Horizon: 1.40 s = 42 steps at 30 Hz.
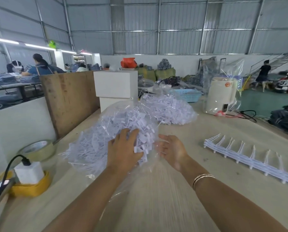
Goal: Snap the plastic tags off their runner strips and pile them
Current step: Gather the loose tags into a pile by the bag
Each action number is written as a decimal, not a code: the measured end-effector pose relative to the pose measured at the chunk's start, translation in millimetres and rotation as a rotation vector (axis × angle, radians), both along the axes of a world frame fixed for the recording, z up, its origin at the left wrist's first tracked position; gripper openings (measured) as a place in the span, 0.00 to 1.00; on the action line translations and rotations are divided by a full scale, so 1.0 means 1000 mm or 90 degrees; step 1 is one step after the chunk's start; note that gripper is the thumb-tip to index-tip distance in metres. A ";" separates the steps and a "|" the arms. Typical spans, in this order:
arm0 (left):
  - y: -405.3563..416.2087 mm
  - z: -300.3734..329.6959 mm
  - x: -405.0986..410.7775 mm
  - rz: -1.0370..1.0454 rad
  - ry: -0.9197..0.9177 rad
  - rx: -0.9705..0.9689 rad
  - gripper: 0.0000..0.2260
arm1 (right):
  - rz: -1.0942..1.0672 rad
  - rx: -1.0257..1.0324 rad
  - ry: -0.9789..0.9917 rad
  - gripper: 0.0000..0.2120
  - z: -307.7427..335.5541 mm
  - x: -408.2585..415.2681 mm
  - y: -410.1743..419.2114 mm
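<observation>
From where I sit, the counter (156,190) carries two heaps of snapped tags: the near pile (106,136), lying on clear plastic sheeting, and a far pile (170,109) behind it. To the right lies a stack of strips (250,158), its long axis slanting from mid-counter toward the lower right edge; I cannot count the strips in it. My left hand (123,148) rests flat on the near pile, fingers spread, gripping nothing. My right hand (171,149) hovers just beside that pile, palm turned inward and fingers relaxed, holding nothing (the motion blur hides its fingertips). The strips lie well apart to the right, so I judge the right hand, being nearer, should reach for them. One tape roll (37,149) sits left.
</observation>
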<state>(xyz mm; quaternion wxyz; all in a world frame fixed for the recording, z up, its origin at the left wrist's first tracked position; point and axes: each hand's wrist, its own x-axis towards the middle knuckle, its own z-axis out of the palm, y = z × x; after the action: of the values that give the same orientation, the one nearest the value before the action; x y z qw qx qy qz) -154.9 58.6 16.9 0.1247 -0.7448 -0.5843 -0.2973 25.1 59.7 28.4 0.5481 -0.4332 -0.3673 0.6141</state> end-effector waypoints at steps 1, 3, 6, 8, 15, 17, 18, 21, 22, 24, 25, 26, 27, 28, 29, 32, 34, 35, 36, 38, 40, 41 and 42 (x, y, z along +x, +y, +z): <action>0.001 0.002 -0.001 0.002 0.000 -0.002 0.31 | 0.010 -0.005 -0.044 0.12 -0.004 -0.002 -0.001; 0.002 0.005 -0.003 0.010 0.006 -0.010 0.31 | 0.030 0.005 -0.208 0.13 -0.013 -0.008 -0.002; 0.003 0.006 -0.003 0.009 0.064 -0.002 0.38 | -0.066 0.058 -0.310 0.12 -0.020 -0.015 0.003; 0.001 0.008 0.004 -0.062 0.213 0.022 0.45 | -0.153 0.105 -0.309 0.18 -0.016 -0.015 0.006; 0.007 0.019 -0.005 -0.040 0.240 0.024 0.31 | -0.333 0.154 -0.239 0.21 -0.007 0.030 0.006; 0.011 0.019 -0.006 -0.027 0.267 0.015 0.30 | -0.335 0.140 -0.301 0.15 -0.018 0.038 0.008; 0.010 0.017 -0.006 -0.029 0.280 0.013 0.30 | -0.320 0.143 -0.376 0.12 -0.022 0.039 0.010; 0.001 0.015 -0.002 -0.043 0.307 0.023 0.30 | -0.224 0.151 -0.560 0.27 -0.020 0.034 0.015; 0.000 0.013 -0.001 -0.052 0.305 0.037 0.30 | -0.198 0.144 -0.617 0.31 -0.016 0.031 0.018; -0.002 0.012 -0.001 -0.061 0.299 0.060 0.30 | -0.174 0.118 -0.825 0.23 -0.008 0.028 0.025; -0.002 0.011 -0.001 -0.066 0.303 0.074 0.30 | -0.185 0.087 -0.920 0.17 -0.002 0.031 0.028; -0.001 0.009 -0.003 -0.073 0.308 0.091 0.30 | -0.222 0.054 -0.954 0.14 0.003 0.037 0.031; 0.000 0.008 -0.005 -0.080 0.309 0.105 0.30 | -0.255 0.026 -0.927 0.15 0.010 0.046 0.036; 0.001 0.006 -0.007 -0.086 0.303 0.121 0.29 | -0.279 0.009 -0.854 0.15 0.017 0.055 0.040; 0.002 0.005 -0.009 -0.092 0.301 0.133 0.28 | -0.294 0.023 -0.770 0.15 0.026 0.062 0.043; 0.005 0.005 -0.010 -0.093 0.326 0.124 0.26 | -0.330 0.135 -0.519 0.13 0.050 0.051 0.045; 0.009 0.008 -0.005 -0.061 0.343 0.066 0.24 | -0.286 0.202 -0.385 0.15 0.062 0.031 0.036; 0.013 0.010 -0.002 -0.041 0.344 0.015 0.25 | -0.246 0.229 -0.355 0.17 0.064 0.023 0.031; 0.015 0.013 0.001 -0.022 0.343 -0.032 0.25 | -0.212 0.256 -0.374 0.19 0.062 0.019 0.027; 0.020 0.020 0.008 -0.010 0.331 -0.132 0.30 | -0.190 0.285 -0.520 0.20 0.060 0.023 0.022; 0.022 0.030 0.013 -0.058 0.243 -0.294 0.38 | -0.198 0.264 -0.673 0.18 0.060 0.031 0.021; 0.021 0.037 0.014 -0.092 0.171 -0.384 0.42 | -0.194 0.252 -0.716 0.17 0.061 0.033 0.020; 0.020 0.043 0.015 -0.123 0.109 -0.447 0.44 | -0.185 0.241 -0.746 0.16 0.061 0.033 0.019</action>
<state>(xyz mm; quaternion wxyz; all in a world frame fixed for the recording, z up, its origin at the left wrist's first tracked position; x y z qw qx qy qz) -140.0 78.8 59.7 -0.1186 -0.8162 -0.5648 -0.0260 58.6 79.0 89.1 0.4010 -0.6384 -0.6462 0.1186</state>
